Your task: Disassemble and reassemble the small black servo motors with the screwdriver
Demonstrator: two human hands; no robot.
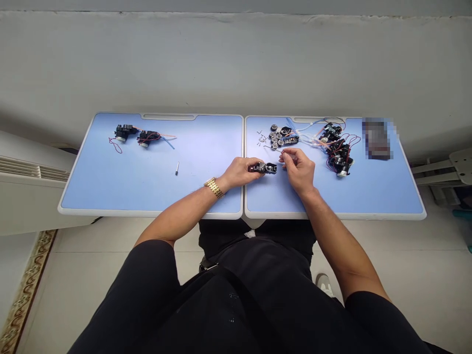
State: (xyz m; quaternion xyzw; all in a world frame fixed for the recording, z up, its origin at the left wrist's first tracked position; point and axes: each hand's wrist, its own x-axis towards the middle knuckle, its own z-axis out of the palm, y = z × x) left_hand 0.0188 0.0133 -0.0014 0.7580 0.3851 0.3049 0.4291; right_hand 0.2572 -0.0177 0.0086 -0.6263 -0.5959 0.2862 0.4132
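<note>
My left hand [241,171] is closed on a small black plastic housing [266,168] with a round opening at its right end, just right of the seam between the two tables. My right hand [300,169] is closed in a pinch to the right of it, apart from the housing. From its fingertips a thin reddish wire-like piece [275,149] runs up and left; its exact kind is too small to tell. Above the hands lie several round silver-and-black parts [274,140] and a scatter of small screws [261,139].
Black assemblies with red wires [337,152] and clear tubes [308,135] lie to the right. A blurred flat object [378,139] is at the far right. Two similar black assemblies [147,137] and a small pen-like tool [177,168] lie on the left table [110,187].
</note>
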